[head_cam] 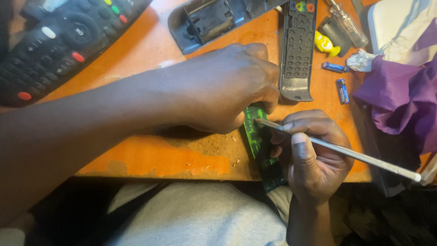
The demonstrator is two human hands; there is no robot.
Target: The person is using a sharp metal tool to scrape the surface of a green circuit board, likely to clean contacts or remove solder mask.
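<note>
A long green circuit board [259, 141] lies across the front edge of the orange table [150, 50]. My left hand [218, 86] is closed over the board's far end and presses it down. My right hand [314, 155] grips a thin silver metal rod [355, 155] like a pen; its tip touches the board just below my left hand's fingers. The board's near end sticks out past the table edge under my right hand.
A black remote control [59, 41] lies at the far left. A remote's back shell [205, 20] and a grey rubber keypad [298, 45] lie beyond my hands. Two blue batteries [342, 90], a yellow toy figure [325, 44], a clear-handled screwdriver [348, 23] and purple cloth [400, 100] sit at the right.
</note>
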